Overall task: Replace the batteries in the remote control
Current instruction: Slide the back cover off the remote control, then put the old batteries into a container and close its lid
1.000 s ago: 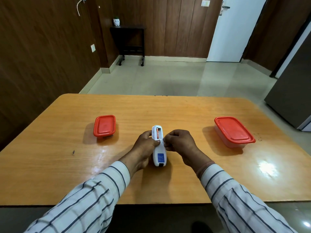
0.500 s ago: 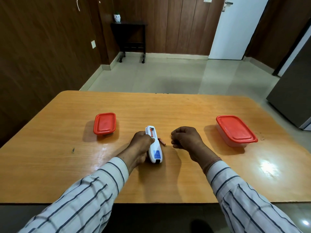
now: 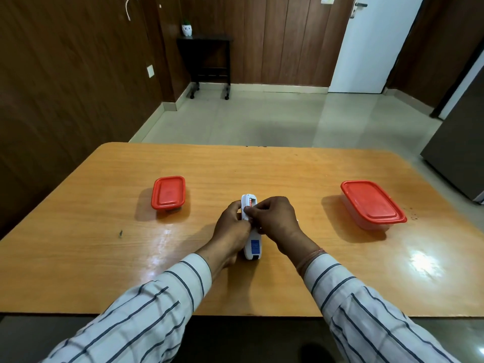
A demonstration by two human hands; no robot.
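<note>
A white remote control point(image 3: 253, 251) with a blue label lies lengthwise on the wooden table point(image 3: 235, 163), its back facing up and the battery bay uncovered at the far end. My left hand point(image 3: 231, 229) grips the remote from its left side. My right hand point(image 3: 275, 218) reaches over from the right, its thumb and fingertips pinched at the bay. An orange battery point(image 3: 251, 203) shows in the bay just beyond those fingertips. The rest of the bay is hidden under my fingers.
A small container with a red lid point(image 3: 168, 192) stands shut to the left of the remote. A larger clear container with a red lid point(image 3: 372, 201) stands shut to the right. The table's near edge runs under my striped sleeves.
My right hand, which rested as a fist on the table half a second ago, has moved left onto the remote's battery bay. The loose battery beside the remote is out of sight.
</note>
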